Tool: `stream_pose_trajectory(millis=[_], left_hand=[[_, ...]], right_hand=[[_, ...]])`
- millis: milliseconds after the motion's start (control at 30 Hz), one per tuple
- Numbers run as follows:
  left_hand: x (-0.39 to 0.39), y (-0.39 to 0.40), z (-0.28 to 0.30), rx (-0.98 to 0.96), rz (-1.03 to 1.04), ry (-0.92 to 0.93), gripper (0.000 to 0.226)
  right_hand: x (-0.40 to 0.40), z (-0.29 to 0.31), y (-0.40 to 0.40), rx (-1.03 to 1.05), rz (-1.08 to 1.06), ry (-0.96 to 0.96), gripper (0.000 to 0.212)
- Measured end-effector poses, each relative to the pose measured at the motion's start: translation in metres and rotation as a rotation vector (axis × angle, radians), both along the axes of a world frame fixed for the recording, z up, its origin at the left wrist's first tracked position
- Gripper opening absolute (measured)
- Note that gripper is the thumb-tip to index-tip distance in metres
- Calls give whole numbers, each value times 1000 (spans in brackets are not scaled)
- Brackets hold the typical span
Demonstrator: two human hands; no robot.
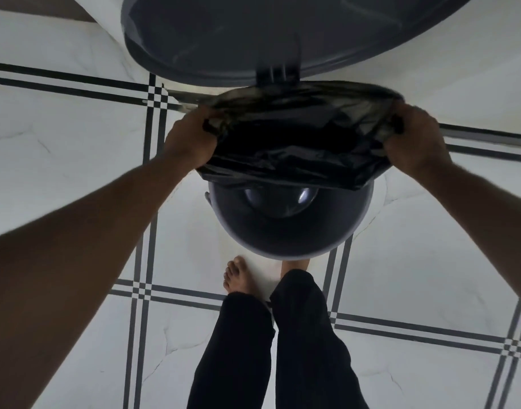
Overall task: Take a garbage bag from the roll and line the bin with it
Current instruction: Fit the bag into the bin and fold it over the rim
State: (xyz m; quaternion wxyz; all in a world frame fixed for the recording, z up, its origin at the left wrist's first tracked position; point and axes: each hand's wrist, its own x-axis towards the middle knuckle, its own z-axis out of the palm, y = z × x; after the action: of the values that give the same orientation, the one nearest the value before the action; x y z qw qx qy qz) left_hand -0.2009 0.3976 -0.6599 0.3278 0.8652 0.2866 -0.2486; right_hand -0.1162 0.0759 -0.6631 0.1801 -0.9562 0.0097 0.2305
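i have the thin black plastic garbage bag point(288, 143) stretched open over the round dark grey plastic bin point(285, 228), one hand on each side.

my left hand point(191, 137) is clamped on the bag's left edge and my right hand point(415, 137) is clamped on its right edge, fingers curled into the film. the bag's mouth covers the far part of the bin's opening; the near part shows bare, with the glossy bottom visible inside. the bin's grey lid point(282, 33) stands raised behind the bag, hinged at the far rim. the bin sits on the white tiled floor point(76, 160) with dark line borders, and my bare foot point(238, 276) is just beside its near edge.
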Motion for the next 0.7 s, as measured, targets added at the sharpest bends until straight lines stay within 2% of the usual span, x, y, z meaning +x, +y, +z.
stream_pose_trajectory(millis=[33,167,267,400,567,700], left_hand=[[1,2,-2,-44,29,61,58],[-3,7,-3,-144,198,225,32],[-20,6,-1,-247,344,182,29],[-57,-4,11,-280,400,132,16],[-78,-20,15,-292,422,90,35],[-81,-32,20,-199,265,43,57]], right_hand=[[1,-6,-2,12,-49,67,37],[-16,-21,-14,27,-194,233,30],[-42,-16,-21,48,-233,232,34],[-77,-6,-33,130,-281,223,41],[-105,-5,-44,200,-326,250,45],[-115,0,-42,285,-350,262,45]])
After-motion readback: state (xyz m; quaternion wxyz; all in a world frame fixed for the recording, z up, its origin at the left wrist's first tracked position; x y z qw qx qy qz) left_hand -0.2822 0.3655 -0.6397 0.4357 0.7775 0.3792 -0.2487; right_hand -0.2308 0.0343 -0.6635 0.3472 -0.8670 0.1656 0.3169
